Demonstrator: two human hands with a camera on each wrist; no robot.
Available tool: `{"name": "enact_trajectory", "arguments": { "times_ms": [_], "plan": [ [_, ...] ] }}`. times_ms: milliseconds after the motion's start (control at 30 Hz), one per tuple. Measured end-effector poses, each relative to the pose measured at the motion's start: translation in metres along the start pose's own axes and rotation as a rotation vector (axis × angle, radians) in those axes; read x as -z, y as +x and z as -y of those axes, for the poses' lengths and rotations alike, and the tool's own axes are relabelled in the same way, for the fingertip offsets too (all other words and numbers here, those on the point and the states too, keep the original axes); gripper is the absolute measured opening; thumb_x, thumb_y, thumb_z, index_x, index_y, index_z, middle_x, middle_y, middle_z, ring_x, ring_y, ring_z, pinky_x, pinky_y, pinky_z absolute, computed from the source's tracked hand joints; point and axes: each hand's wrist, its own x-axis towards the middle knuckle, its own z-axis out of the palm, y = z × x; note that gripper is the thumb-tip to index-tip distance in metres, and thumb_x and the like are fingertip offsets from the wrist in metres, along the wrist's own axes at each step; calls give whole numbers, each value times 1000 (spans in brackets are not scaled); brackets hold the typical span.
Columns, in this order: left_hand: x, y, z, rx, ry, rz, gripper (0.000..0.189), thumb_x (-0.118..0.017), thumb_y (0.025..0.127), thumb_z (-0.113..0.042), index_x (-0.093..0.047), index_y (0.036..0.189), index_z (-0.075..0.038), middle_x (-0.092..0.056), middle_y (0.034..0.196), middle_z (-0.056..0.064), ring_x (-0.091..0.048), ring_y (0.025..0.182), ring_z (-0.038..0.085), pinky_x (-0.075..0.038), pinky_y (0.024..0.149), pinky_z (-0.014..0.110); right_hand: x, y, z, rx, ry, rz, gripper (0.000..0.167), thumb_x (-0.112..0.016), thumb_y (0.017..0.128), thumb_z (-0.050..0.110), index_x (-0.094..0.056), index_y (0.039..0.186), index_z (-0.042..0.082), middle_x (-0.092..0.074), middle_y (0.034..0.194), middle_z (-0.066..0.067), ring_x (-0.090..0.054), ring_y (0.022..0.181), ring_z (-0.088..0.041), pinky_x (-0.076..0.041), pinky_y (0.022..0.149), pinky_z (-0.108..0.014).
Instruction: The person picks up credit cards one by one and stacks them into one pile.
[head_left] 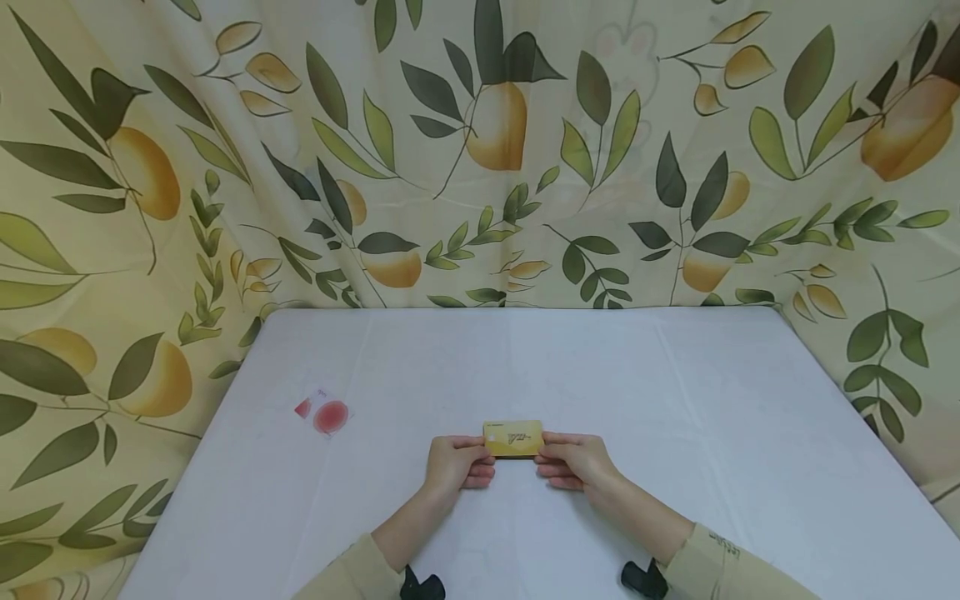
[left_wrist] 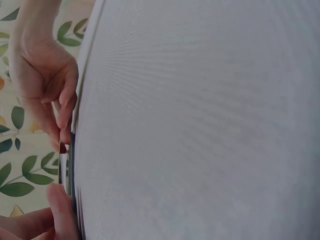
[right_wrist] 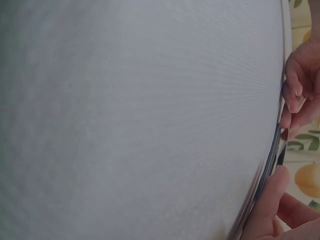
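Observation:
A yellow card (head_left: 513,438) with dark lettering in its middle is held by its two short ends, near the middle of the table. My left hand (head_left: 453,465) pinches the left end between thumb and fingers. At the opposite end, the right hand (head_left: 581,462) grips it the same way. A thin dark edge shows along the card's near side. Both wrist views catch the card only edge-on, between the near thumb and the other hand, so its face is hidden there.
On the left of the white table (head_left: 675,400) lies a red round piece (head_left: 331,417) with a small red triangular piece (head_left: 303,408) beside it. A curtain (head_left: 300,167) printed with leaves and fruit hangs behind the table's far edge.

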Motion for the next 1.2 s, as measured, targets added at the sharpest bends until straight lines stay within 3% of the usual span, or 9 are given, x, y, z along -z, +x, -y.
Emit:
{"name": "enact_trajectory", "arguments": {
  "times_ms": [300,533,1200],
  "plan": [
    [0,4,0,-8,20,0,21,-61,82,0,-64,102,5,-67,67,9,-62,49,12,-55,49,28,0,0,0,67,-31,-4,38,-64,80,3,-58,117,-4,-69,75,-11,-64,54,-15,-53,47,-24],
    [-2,6,2,-23,45,-13,20,-61,81,1,-65,100,4,-66,65,8,-61,47,12,-55,47,27,0,1,-2,61,-21,-4,44,-63,81,0,-53,123,-1,-69,73,-12,-63,51,-14,-51,44,-22],
    [-3,7,4,-30,39,-11,18,-62,80,2,-65,97,5,-65,64,8,-61,47,12,-55,49,28,1,4,-4,53,-64,-4,41,-64,82,5,-56,122,1,-67,68,-8,-59,48,-10,-45,40,-17]
  ]
}}
